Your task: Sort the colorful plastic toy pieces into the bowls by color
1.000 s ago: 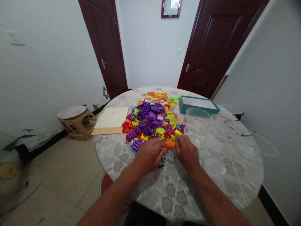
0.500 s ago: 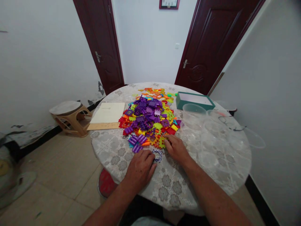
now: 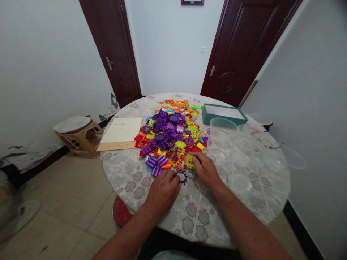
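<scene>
Dark purple, the notched frame piece (image 3: 182, 177) lies at lower centre beside the curled fingers of the left hand (image 3: 164, 189); whether they grip it cannot be told. Bent fingers of the right hand (image 3: 207, 170) reach a yellow-green piece (image 3: 190, 161), their hold likewise unclear. Beyond, the heap of toothed pieces (image 3: 166, 131) occupies mid-frame. Transparent tubs (image 3: 222, 128) and a green box (image 3: 207, 117), right on the worktop (image 3: 196, 196), presumably stand aside to leave both hands access.

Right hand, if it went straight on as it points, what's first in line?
The right hand would probably meet the yellow-green toothed piece in the pile's near side; whether they already touch is unclear.
</scene>
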### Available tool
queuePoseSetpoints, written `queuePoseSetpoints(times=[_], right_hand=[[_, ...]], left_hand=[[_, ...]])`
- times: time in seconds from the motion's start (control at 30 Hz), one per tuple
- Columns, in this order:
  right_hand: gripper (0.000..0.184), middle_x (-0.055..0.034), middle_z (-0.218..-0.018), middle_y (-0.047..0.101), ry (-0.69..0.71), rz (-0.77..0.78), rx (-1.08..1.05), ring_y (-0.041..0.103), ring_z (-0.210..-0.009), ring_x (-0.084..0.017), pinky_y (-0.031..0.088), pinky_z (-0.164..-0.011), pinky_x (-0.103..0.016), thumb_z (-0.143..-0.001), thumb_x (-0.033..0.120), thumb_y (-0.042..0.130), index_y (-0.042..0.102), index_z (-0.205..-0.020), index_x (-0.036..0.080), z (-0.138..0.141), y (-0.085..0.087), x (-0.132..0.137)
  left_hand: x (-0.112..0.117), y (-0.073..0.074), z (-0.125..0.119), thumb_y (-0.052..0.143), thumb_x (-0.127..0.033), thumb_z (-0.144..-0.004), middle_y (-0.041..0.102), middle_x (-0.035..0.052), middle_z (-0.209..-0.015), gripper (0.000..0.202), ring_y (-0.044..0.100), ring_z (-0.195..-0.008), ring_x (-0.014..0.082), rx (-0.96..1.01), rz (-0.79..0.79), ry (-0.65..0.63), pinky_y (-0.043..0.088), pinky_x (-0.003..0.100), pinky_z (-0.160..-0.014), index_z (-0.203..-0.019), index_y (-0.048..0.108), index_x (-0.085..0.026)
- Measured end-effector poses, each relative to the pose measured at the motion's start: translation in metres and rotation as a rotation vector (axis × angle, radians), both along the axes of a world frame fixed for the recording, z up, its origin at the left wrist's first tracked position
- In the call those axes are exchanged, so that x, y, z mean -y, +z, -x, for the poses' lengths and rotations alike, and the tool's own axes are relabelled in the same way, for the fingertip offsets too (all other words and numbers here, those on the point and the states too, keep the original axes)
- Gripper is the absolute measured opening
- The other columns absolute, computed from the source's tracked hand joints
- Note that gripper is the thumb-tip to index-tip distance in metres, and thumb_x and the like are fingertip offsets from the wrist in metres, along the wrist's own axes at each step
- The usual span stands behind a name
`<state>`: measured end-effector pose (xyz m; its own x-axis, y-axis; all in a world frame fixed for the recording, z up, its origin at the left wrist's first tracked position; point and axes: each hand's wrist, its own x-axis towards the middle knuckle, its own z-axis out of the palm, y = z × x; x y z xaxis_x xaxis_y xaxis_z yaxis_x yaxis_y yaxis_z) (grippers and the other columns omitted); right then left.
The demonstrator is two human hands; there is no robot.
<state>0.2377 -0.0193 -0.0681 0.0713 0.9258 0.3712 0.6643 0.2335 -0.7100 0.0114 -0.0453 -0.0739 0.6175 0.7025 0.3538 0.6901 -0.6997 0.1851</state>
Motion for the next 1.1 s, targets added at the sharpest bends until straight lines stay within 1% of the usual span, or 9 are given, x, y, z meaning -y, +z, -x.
queuePoseSetpoints(times=[0.13,0.23,0.33,0.43,0.53,0.73,0.87,1.03,1.1], right_hand=[[0.029,-0.0099,-0.112,0.079,-0.006,-0.011,0.015,0.073,-0.105,-0.025,0.055,-0.097,-0.038,-0.099,0.028,0.051,0.074,-0.115,0.02,0.003,0.0,0.001],[0.029,-0.0098,-0.112,0.078,0.012,-0.024,0.03,0.073,-0.106,-0.024,0.055,-0.097,-0.037,-0.1,0.026,0.05,0.074,-0.114,0.02,0.006,0.0,0.002],[0.028,-0.0098,-0.111,0.078,0.002,-0.043,0.024,0.072,-0.106,-0.024,0.055,-0.098,-0.037,-0.1,0.025,0.05,0.073,-0.113,0.019,0.007,-0.001,0.002],[0.026,-0.009,-0.109,0.078,-0.026,-0.065,0.014,0.073,-0.104,-0.024,0.055,-0.097,-0.038,-0.099,0.024,0.05,0.073,-0.112,0.02,0.007,-0.003,0.001],[0.026,-0.0084,-0.107,0.078,-0.038,-0.08,0.005,0.073,-0.102,-0.024,0.056,-0.096,-0.038,-0.099,0.023,0.05,0.073,-0.112,0.02,0.007,-0.006,-0.001],[0.026,-0.008,-0.107,0.078,-0.071,-0.09,0.001,0.074,-0.101,-0.024,0.058,-0.095,-0.038,-0.1,0.025,0.051,0.073,-0.112,0.022,0.005,-0.012,-0.002],[0.026,-0.0083,-0.107,0.078,-0.065,-0.076,0.016,0.074,-0.101,-0.024,0.057,-0.094,-0.038,-0.1,0.024,0.052,0.074,-0.113,0.021,0.004,-0.012,-0.001],[0.025,-0.0082,-0.105,0.077,-0.045,-0.051,0.049,0.073,-0.099,-0.024,0.057,-0.092,-0.037,-0.1,0.023,0.052,0.073,-0.112,0.021,0.003,-0.011,-0.001],[0.024,-0.008,-0.103,0.077,-0.033,-0.05,0.065,0.073,-0.098,-0.023,0.056,-0.091,-0.037,-0.1,0.022,0.052,0.073,-0.112,0.021,0.004,-0.011,-0.001]], left_hand=[[0.003,-0.003,0.003,0.061,-0.019,-0.099,0.069,0.0095,-0.115,0.008,0.066,-0.107,0.0264,0.056,-0.001,-0.001,0.059,0.043,-0.092,-0.105,0.066,-0.022],[-0.001,0.004,0.005,0.06,-0.02,-0.099,0.069,0.0114,-0.123,0.016,0.066,-0.11,0.0272,0.095,-0.034,0.006,0.06,0.043,-0.093,-0.114,0.066,-0.022],[-0.018,0.02,0.003,0.058,-0.018,-0.1,0.071,0.0109,-0.119,0.019,0.066,-0.106,0.0278,0.068,-0.102,0.025,0.058,0.045,-0.092,-0.117,0.067,-0.022],[-0.043,0.037,-0.007,0.06,-0.02,-0.1,0.07,0.0114,-0.123,0.021,0.063,-0.111,0.0298,0.019,-0.16,0.038,0.055,0.047,-0.096,-0.12,0.066,-0.022],[-0.065,0.045,-0.021,0.065,-0.021,-0.096,0.068,0.0121,-0.124,0.02,0.06,-0.112,0.0318,-0.039,-0.179,0.054,0.053,0.048,-0.093,-0.116,0.067,-0.022],[-0.093,0.038,-0.034,0.07,-0.023,-0.092,0.067,0.0124,-0.113,0.012,0.058,-0.106,0.0326,-0.105,-0.161,0.05,0.05,0.045,-0.083,-0.104,0.067,-0.022],[-0.105,0.037,-0.032,0.07,-0.023,-0.091,0.066,0.012,-0.111,0.019,0.059,-0.105,0.0318,-0.095,-0.124,0.04,0.05,0.044,-0.086,-0.11,0.065,-0.022],[-0.114,0.04,-0.032,0.065,-0.024,-0.094,0.066,0.0123,-0.113,0.035,0.06,-0.108,0.0303,-0.032,-0.099,0.033,0.05,0.042,-0.09,-0.129,0.06,-0.019],[-0.117,0.041,-0.034,0.064,-0.023,-0.094,0.066,0.0116,-0.11,0.033,0.06,-0.105,0.0298,-0.045,-0.112,0.033,0.05,0.042,-0.089,-0.126,0.061,-0.019]])
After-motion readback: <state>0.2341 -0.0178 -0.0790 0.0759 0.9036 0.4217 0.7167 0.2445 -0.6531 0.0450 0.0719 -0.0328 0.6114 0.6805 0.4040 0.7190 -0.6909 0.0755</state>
